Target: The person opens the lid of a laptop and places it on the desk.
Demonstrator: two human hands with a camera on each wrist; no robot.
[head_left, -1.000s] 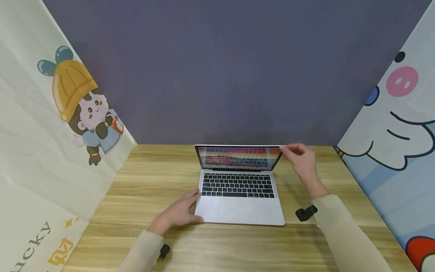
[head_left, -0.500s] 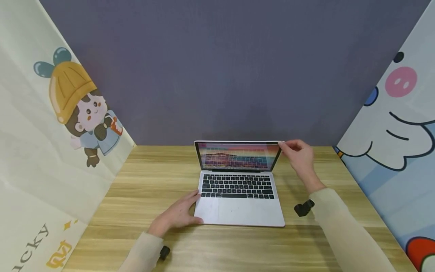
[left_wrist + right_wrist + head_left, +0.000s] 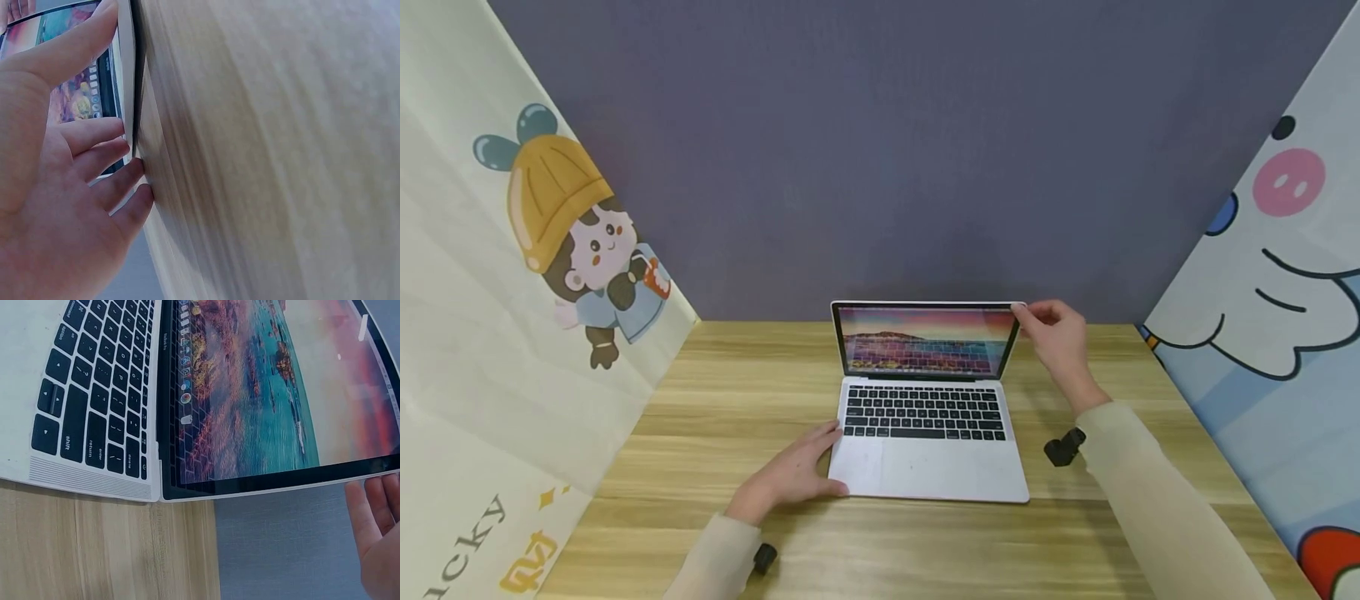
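An open silver laptop [image 3: 925,467] stands on the wooden table with its screen [image 3: 925,342] lit, showing a colourful coastal picture. My left hand [image 3: 797,471] rests against the left side of its base, fingers along the edge and thumb at the front corner. In the left wrist view the fingertips of that left hand [image 3: 87,175] lie loosely at the laptop's edge. At the lid's upper right corner my right hand [image 3: 1060,337] pinches the rim between thumb and fingers. The right wrist view shows fingers of the right hand [image 3: 378,519] at the lid's side edge.
The wooden table [image 3: 737,375] reaches back to a dark grey-blue wall [image 3: 880,167]. A cartoon-printed white sheet [image 3: 467,292] stands on the left, and another printed panel [image 3: 1285,292] on the right. Black wrist cameras [image 3: 1063,447] sit at both sleeves.
The laptop's lid has tilted further up and back, with my right hand moving along at its corner. More of the screen picture shows. My left hand stays at the base.
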